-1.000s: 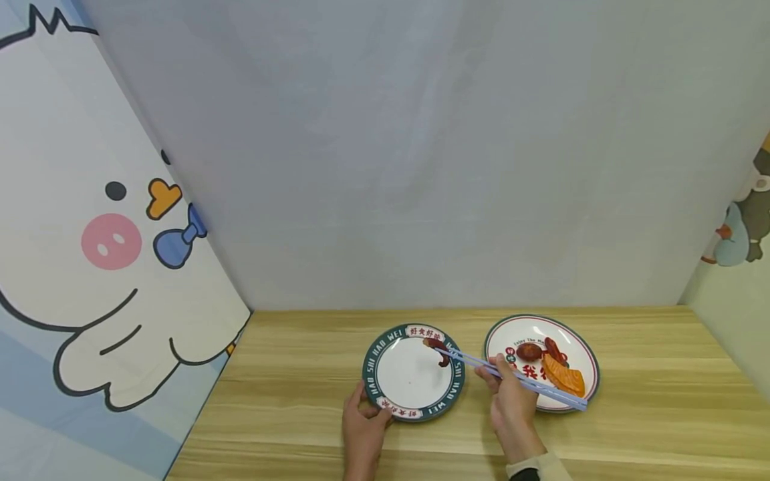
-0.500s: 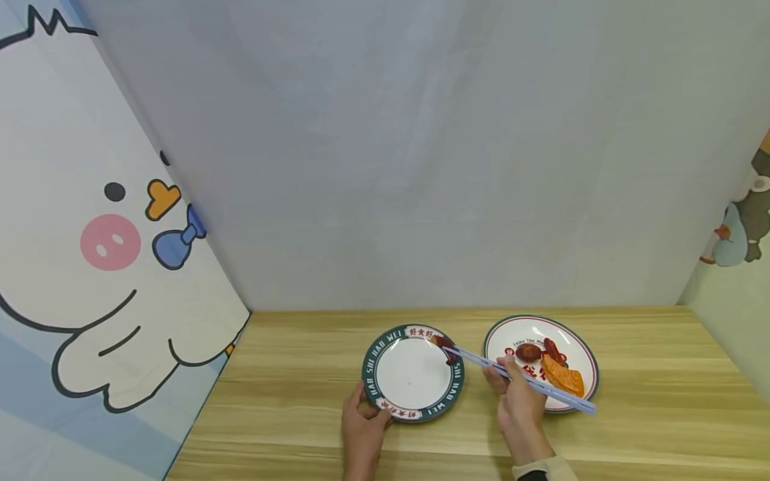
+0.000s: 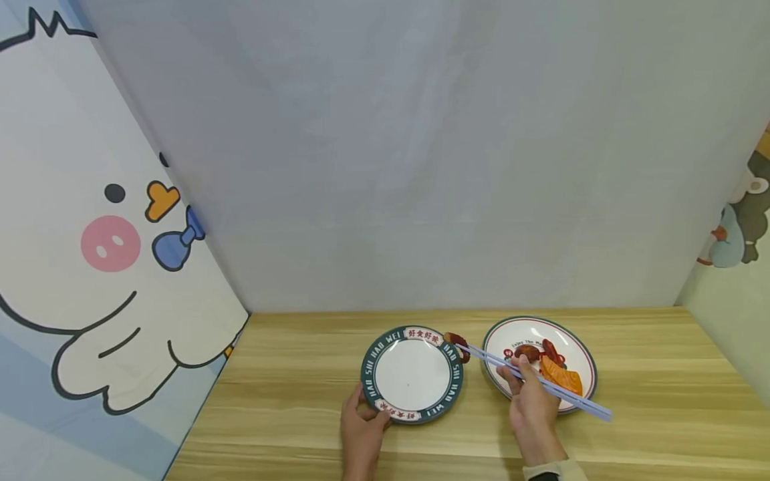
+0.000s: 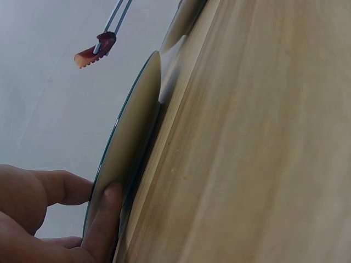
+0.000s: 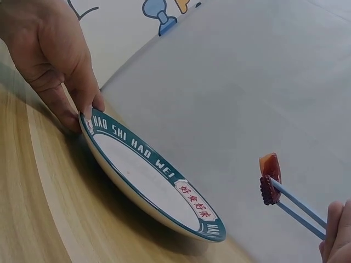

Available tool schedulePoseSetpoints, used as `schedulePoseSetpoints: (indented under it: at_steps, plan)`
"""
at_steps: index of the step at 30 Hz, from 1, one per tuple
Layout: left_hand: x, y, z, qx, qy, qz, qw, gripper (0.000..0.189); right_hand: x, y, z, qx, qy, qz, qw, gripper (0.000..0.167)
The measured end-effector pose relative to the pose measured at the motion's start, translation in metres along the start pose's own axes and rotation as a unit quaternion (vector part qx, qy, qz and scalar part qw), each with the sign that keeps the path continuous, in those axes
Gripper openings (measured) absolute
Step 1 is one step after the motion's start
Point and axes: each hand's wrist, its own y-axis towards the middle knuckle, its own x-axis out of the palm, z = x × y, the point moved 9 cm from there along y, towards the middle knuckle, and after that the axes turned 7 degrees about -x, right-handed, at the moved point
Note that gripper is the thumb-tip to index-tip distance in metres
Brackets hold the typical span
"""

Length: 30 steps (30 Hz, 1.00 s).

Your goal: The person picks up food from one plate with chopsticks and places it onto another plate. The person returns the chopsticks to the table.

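My left hand [image 3: 363, 427] pinches the near-left rim of a white plate [image 3: 412, 374] with a green lettered border. In the left wrist view, a finger [image 4: 104, 224] lies against the plate's underside. Blue chopsticks [image 3: 588, 405] are held in my right hand [image 3: 532, 407], which is over the near-left part of a second plate [image 3: 511, 331]. Their tips grip a dark red piece with a bumpy edge [image 5: 270, 178], which looks like an octopus tentacle. It hangs in the air, overlapping the green plate's upper-right rim in the head view.
On the second plate lie an orange salmon-like slice [image 3: 561, 376], a brown oval piece [image 3: 527, 353] and a red piece [image 3: 551, 351]. Both plates are on a wooden table [image 3: 289, 374]. A grey cloth backdrop [image 3: 421, 167] rises behind it, with a cartoon-print sheet [image 3: 60, 167] at the left.
My right hand has moved right with the chopsticks, carrying the tentacle piece from over the green plate's white centre to its upper-right rim. The left hand and both plates have stayed put.
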Motion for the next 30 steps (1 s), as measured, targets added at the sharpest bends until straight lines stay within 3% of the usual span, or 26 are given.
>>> schedulePoseSetpoints:
  at_steps: [5,16,24,30]
  plan:
    - [0.000,0.000,-0.001,-0.005,-0.001,0.002,1.0000,0.081,-0.002,0.002,-0.005,0.003,0.000,-0.001,1.0000,0.007]
    - [-0.001,0.000,-0.002,0.003,0.002,0.006,1.0000,0.082,-0.009,0.006,-0.014,0.019,-0.009,0.008,0.9998,0.025]
    - [0.000,0.000,-0.001,0.001,-0.002,0.003,1.0000,0.082,-0.011,0.010,-0.022,0.012,0.022,0.012,0.9996,0.016]
    - [0.000,-0.001,-0.001,-0.006,-0.001,0.002,1.0000,0.082,-0.015,0.012,-0.026,0.011,0.029,0.009,0.9995,0.024]
